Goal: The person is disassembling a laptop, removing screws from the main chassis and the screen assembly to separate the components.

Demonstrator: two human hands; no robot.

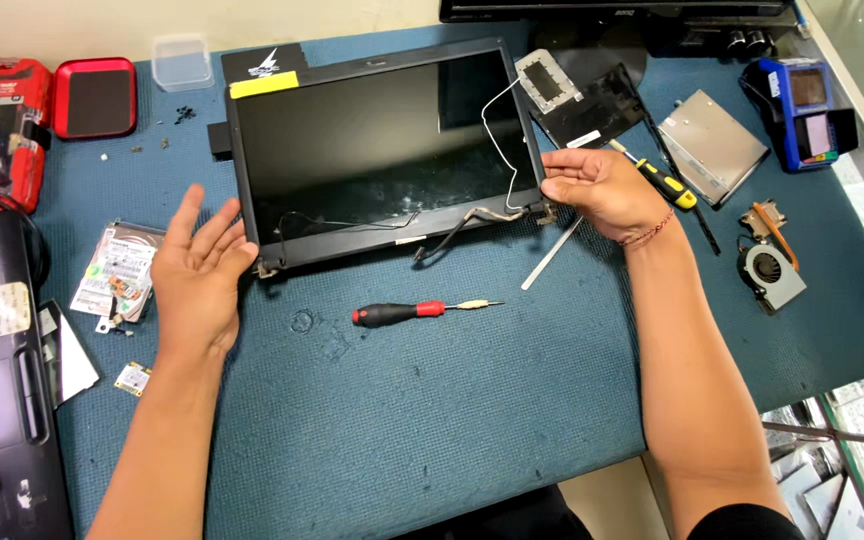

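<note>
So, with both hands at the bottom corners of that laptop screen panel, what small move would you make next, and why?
Probably close the left hand on the panel's lower left corner. That hand lies open beside the laptop screen panel, while the right hand already pinches the lower right corner by the hinge. Loose cables trail from the bottom edge, so a grip on both sides looks safer before any shifting.

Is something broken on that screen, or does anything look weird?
Yes. The laptop screen lies detached from its base on the blue mat, with loose cables trailing from its bottom edge. The left hand and right hand touch its lower corners. Tiny screws lie scattered nearby.
</note>
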